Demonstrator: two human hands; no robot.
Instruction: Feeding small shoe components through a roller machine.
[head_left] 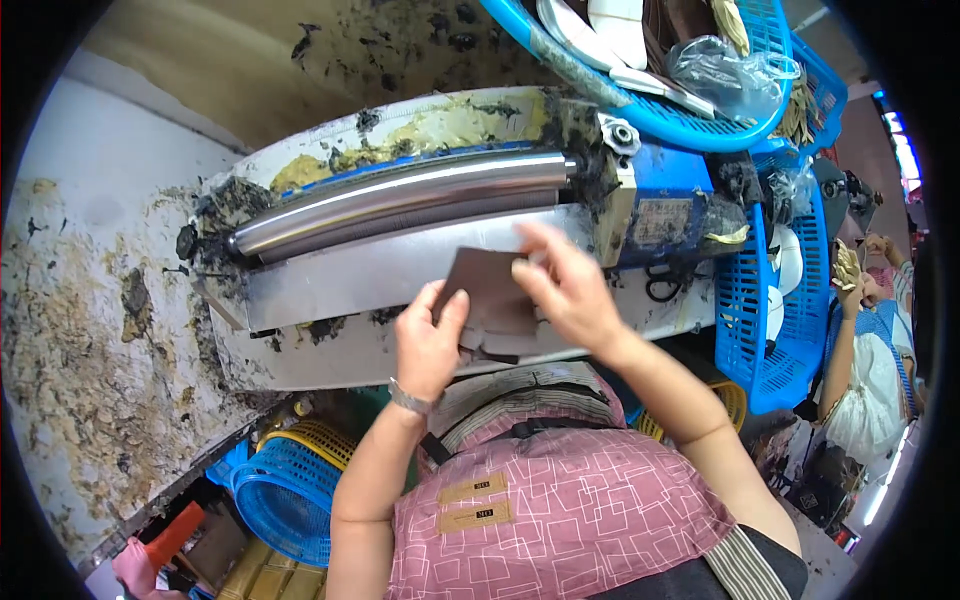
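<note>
My left hand (428, 340) grips a flat dark brown piece of leather-like sheet (490, 290) by its left edge, thumb on top. My right hand (570, 290) is at the sheet's right edge, thumb tip over it, the forefinger blurred and held apart. The sheet is above the front of a roller machine. Behind it stretches the machine's shiny metal roller (410, 197), with a smooth metal plate (350, 272) sloping in front. A paler flap shows below the sheet's lower edge; whether it is a separate piece I cannot tell.
Blue baskets with white and brown pieces stand at the upper right (640, 95) and right (770, 330). A blue motor box (665, 205) adjoins the roller. Round blue baskets (285, 500) sit at the lower left. Dark residue covers the left table (100, 330). Other people are at both sides.
</note>
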